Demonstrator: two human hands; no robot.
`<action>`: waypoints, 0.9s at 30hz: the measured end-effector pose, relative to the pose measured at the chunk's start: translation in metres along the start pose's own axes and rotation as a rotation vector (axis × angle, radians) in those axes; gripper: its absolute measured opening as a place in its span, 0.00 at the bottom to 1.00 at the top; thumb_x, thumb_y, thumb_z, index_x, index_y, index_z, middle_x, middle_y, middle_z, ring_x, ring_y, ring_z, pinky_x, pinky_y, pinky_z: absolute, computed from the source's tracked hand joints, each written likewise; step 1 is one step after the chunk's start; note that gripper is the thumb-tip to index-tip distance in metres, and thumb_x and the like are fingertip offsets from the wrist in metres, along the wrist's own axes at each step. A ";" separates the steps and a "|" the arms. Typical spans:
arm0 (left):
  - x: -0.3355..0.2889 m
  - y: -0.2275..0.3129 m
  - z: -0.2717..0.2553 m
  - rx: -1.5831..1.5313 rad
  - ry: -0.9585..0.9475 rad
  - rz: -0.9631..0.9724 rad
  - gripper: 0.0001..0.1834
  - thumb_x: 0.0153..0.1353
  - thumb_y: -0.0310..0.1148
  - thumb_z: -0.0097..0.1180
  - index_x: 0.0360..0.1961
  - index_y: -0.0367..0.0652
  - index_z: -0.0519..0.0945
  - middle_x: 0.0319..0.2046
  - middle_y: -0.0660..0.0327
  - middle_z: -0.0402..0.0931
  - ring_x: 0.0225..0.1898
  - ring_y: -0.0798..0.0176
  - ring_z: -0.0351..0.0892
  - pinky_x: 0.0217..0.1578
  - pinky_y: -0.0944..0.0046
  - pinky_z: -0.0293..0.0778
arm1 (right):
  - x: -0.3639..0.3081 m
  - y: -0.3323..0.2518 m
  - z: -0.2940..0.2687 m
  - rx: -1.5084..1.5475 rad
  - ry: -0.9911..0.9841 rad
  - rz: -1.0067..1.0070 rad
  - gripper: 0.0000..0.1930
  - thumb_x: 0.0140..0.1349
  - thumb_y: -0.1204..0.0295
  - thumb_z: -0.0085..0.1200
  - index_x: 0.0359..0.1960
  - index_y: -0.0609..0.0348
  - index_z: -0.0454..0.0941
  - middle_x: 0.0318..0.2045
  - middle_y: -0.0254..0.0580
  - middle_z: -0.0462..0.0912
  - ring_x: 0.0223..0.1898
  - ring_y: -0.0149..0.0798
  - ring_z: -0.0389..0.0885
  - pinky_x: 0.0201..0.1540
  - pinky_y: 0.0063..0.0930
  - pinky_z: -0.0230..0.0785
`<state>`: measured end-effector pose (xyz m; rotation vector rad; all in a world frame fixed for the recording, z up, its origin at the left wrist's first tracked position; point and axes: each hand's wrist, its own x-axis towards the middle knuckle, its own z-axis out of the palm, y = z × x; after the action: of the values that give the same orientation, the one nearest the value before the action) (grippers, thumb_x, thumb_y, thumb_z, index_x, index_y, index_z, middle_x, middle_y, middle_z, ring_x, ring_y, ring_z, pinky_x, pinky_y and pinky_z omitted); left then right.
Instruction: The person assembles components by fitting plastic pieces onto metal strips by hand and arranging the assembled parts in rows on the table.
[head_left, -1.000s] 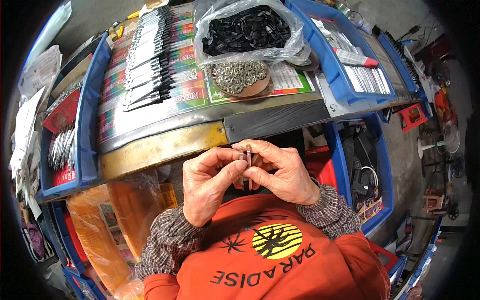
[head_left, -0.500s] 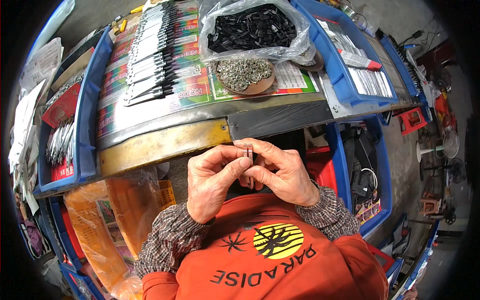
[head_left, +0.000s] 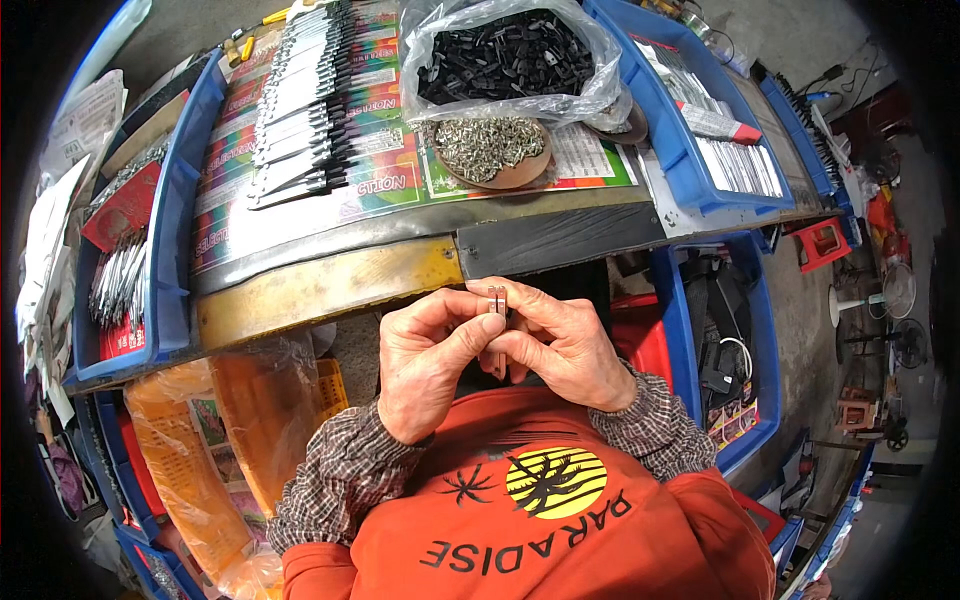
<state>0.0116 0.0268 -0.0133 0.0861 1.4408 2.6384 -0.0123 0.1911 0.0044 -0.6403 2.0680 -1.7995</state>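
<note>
Just in front of the bench edge, my left hand (head_left: 428, 362) and my right hand (head_left: 568, 345) meet with thumbs and fingers closed on a small, narrow metal piece (head_left: 497, 301). Its silvery upper end sticks up between the fingertips; most of the rest is covered by them, so its exact kind cannot be told. On the bench beyond lie a round board (head_left: 505, 183) heaped with small shiny metal pins (head_left: 484, 148) and a clear plastic bag (head_left: 612, 75) of black parts (head_left: 505, 60). A long row of slim metal pieces with dark ends (head_left: 300, 110) lies to the left.
The bench's front edge has a worn yellow strip (head_left: 330, 290) and a black strip (head_left: 560, 238). Blue trays stand at the left (head_left: 172, 230) and right (head_left: 690, 150), holding metal pieces. Below the bench are a plastic-wrapped orange crate (head_left: 180, 470) and another blue tray (head_left: 765, 350).
Both hands stay almost in place, still pinching the metal piece together. The view has shifted very slightly; nothing has been picked up or let go.
</note>
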 end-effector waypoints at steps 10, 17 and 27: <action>0.004 -0.002 -0.003 0.018 -0.011 0.029 0.04 0.62 0.22 0.55 0.37 0.31 0.78 0.26 0.60 0.77 0.23 0.72 0.74 0.24 0.71 0.73 | 0.004 -0.002 -0.001 -0.030 0.001 -0.027 0.24 0.63 0.76 0.55 0.61 0.59 0.67 0.23 0.33 0.78 0.23 0.21 0.74 0.24 0.17 0.70; 0.004 0.022 -0.007 0.155 -0.183 -0.105 0.04 0.61 0.22 0.57 0.35 0.31 0.79 0.25 0.61 0.78 0.22 0.73 0.73 0.22 0.73 0.71 | 0.014 -0.017 -0.028 -0.150 -0.048 -0.207 0.14 0.56 0.79 0.59 0.46 0.66 0.78 0.25 0.36 0.81 0.25 0.26 0.78 0.28 0.18 0.71; 0.007 0.033 -0.013 0.350 -0.264 -0.199 0.07 0.56 0.23 0.62 0.35 0.33 0.80 0.22 0.64 0.77 0.22 0.75 0.73 0.22 0.74 0.70 | 0.016 -0.014 -0.035 0.041 -0.182 -0.187 0.05 0.58 0.77 0.59 0.35 0.64 0.80 0.31 0.37 0.81 0.26 0.26 0.79 0.27 0.16 0.72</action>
<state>0.0005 -0.0003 0.0072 0.2968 1.6968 2.1057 -0.0425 0.2105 0.0246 -0.9752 1.9006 -1.8012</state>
